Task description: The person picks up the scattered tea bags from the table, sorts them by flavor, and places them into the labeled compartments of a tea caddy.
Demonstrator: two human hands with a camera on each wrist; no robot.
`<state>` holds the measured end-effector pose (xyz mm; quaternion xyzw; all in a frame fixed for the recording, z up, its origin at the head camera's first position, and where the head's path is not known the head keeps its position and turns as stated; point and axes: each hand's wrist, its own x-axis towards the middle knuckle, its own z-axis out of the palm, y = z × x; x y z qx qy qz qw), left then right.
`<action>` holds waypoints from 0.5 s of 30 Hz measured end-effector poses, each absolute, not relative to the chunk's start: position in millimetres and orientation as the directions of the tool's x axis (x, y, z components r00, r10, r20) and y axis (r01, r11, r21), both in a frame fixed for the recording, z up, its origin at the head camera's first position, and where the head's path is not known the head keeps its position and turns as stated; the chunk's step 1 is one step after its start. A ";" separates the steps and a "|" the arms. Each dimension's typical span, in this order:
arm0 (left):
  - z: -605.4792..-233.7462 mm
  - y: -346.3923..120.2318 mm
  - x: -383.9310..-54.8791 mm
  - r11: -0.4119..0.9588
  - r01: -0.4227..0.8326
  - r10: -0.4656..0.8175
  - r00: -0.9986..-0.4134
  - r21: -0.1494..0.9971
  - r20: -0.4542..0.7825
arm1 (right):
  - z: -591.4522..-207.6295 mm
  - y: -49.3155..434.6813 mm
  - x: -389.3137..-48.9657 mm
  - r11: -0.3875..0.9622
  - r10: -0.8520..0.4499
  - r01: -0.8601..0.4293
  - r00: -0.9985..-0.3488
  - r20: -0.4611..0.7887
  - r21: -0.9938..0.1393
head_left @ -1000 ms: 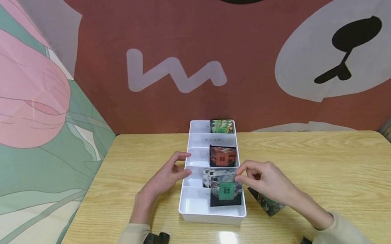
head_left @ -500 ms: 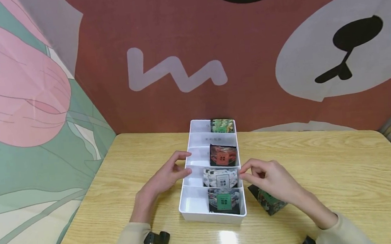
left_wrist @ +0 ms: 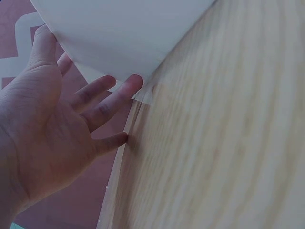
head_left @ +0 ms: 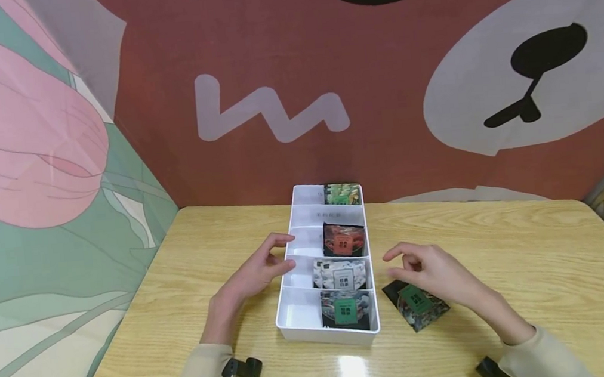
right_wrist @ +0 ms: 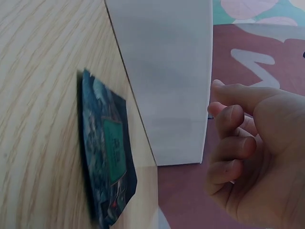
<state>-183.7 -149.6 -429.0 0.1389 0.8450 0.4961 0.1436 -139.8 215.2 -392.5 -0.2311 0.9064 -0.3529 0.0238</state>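
Observation:
A long white divided box (head_left: 299, 314) stands on the table. Its front compartment has a dark tea sachet with a green label (head_left: 345, 311); behind it are white-labelled sachets (head_left: 340, 275), then a red-labelled sachet (head_left: 343, 240). My left hand (head_left: 250, 274) touches the box's left side with thumb and fingers spread, also seen in the left wrist view on the box wall (left_wrist: 119, 43). To the right of the box, my right hand (head_left: 430, 270) hovers empty, fingers loosely bent. Just below it lies another green-labelled sachet (head_left: 417, 303), tilted in the right wrist view.
At the box's far end are several yellow-green sachets (head_left: 342, 194); the compartment in front of them shows printed characters and no sachets. The wooden table (head_left: 502, 255) meets a patterned cloth backdrop (head_left: 382, 115) at the back and left.
My right hand has let go of a green-labelled sachet, which dropped into the front compartment. The hand has then moved right, away from the box. My left hand has stayed put.

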 end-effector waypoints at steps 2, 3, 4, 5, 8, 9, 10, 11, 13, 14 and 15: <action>-429.7 -149.9 -183.8 0.468 0.089 0.375 -0.921 0.879 -0.107 | -394.1 217.3 -140.4 0.652 -0.435 -0.389 -0.895 0.099 -0.651; -429.9 -150.0 -183.9 0.467 0.090 0.375 -0.921 0.879 -0.105 | -394.8 218.4 -140.6 0.655 -0.435 -0.383 -0.896 0.090 -0.651; -430.0 -150.1 -183.8 0.464 0.095 0.380 -0.919 0.881 -0.101 | -395.5 219.3 -140.7 0.659 -0.435 -0.380 -0.897 0.084 -0.649; -430.1 -150.2 -183.8 0.461 0.096 0.382 -0.919 0.882 -0.100 | -396.1 220.3 -140.7 0.664 -0.433 -0.376 -0.898 0.077 -0.647; -430.1 -150.5 -183.8 0.457 0.104 0.391 -0.915 0.883 -0.094 | -397.8 223.3 -141.0 0.677 -0.430 -0.364 -0.901 0.058 -0.640; -429.8 -150.5 -183.5 0.456 0.106 0.394 -0.915 0.884 -0.093 | -398.3 224.3 -141.2 0.681 -0.428 -0.360 -0.902 0.051 -0.638; -429.7 -150.5 -183.4 0.455 0.107 0.395 -0.914 0.884 -0.093 | -398.9 225.4 -141.4 0.686 -0.427 -0.356 -0.903 0.044 -0.634; -429.6 -150.6 -183.4 0.456 0.105 0.394 -0.914 0.884 -0.095 | -399.4 226.5 -141.6 0.690 -0.427 -0.352 -0.904 0.037 -0.632; -429.5 -150.6 -183.4 0.456 0.111 0.398 -0.913 0.883 -0.090 | -400.4 228.8 -142.2 0.696 -0.428 -0.347 -0.903 0.025 -0.629; -429.5 -150.6 -183.5 0.454 0.109 0.395 -0.914 0.884 -0.091 | -400.8 230.0 -142.6 0.698 -0.429 -0.344 -0.903 0.018 -0.628; -429.5 -150.5 -183.6 0.452 0.106 0.394 -0.915 0.886 -0.091 | -401.2 231.2 -142.9 0.701 -0.430 -0.342 -0.903 0.011 -0.626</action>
